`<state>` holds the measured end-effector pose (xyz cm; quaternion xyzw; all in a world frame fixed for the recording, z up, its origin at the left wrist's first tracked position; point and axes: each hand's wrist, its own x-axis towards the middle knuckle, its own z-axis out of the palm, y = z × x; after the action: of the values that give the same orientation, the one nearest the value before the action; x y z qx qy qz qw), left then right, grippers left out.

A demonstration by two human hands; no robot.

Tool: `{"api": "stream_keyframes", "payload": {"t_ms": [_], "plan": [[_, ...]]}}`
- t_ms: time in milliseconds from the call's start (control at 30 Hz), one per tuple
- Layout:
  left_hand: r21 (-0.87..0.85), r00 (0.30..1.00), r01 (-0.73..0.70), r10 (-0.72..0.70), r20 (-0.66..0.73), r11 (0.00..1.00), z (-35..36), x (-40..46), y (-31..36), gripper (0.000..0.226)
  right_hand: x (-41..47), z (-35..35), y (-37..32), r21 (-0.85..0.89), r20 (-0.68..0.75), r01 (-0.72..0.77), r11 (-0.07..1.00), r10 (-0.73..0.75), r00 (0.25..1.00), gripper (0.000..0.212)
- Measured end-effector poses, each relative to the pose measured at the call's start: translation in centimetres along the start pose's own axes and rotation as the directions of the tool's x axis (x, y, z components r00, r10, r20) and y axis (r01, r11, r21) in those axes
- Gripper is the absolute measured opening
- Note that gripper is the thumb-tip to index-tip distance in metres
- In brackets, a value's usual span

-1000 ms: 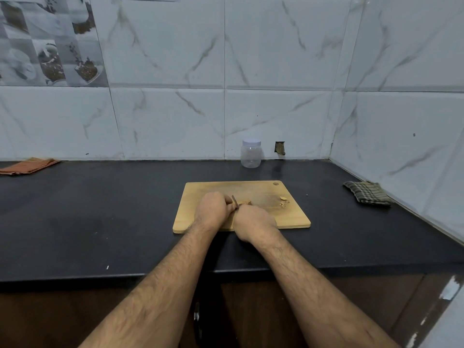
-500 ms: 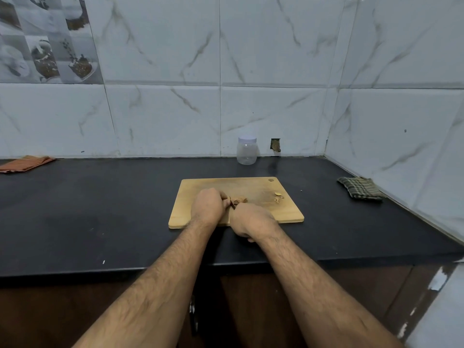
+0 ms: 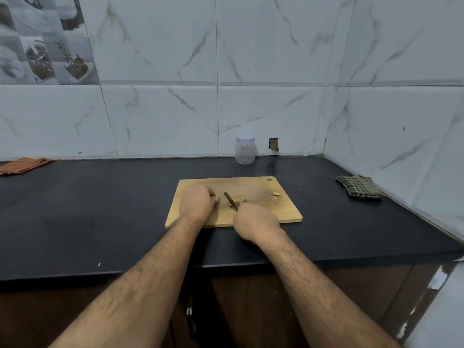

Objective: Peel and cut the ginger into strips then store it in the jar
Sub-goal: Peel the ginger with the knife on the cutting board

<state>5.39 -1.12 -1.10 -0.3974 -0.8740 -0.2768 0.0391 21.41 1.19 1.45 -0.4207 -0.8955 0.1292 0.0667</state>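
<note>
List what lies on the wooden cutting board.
Ginger pieces, peel scraps, a knife gripped by the right hand, and the curled left hand, hiding anything beneath.

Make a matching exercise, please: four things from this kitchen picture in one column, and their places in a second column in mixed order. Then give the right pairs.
Things:
1. jar
2. orange cloth
3. checked cloth
4. knife

Places:
A. in the right hand, over the cutting board
B. far left on the counter, at the wall
C. behind the board, at the back wall
D. right of the board, near the side wall

Pairs: 1-C, 2-B, 3-D, 4-A
</note>
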Motion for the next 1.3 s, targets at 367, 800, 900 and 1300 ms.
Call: {"api": "stream_keyframes", "payload": {"t_ms": [367,800,900,1300], "plan": [[0.198,0.966,-0.182,0.212,-0.146,0.963,0.6,-0.2,1.4,0.029,2.4,-1.4,5.0,0.371,0.099,-0.212,0.904,0.188,0.977,0.016],[0.172,0.964,-0.261,0.266,-0.008,0.95,1.7,-0.6,2.5,0.025,1.5,-1.3,6.3,0.202,0.142,-0.271,0.941,0.246,0.959,0.021],[0.177,0.966,-0.253,0.257,-0.003,0.951,1.4,-0.7,2.7,0.024,1.8,-1.4,6.3,0.215,0.092,-0.282,0.935,0.267,0.959,0.026],[0.093,0.983,-0.182,0.179,0.036,0.979,1.6,-0.5,2.8,0.026,2.2,-1.4,7.8,0.361,0.036,-0.149,0.921,0.146,0.989,0.024]]}}
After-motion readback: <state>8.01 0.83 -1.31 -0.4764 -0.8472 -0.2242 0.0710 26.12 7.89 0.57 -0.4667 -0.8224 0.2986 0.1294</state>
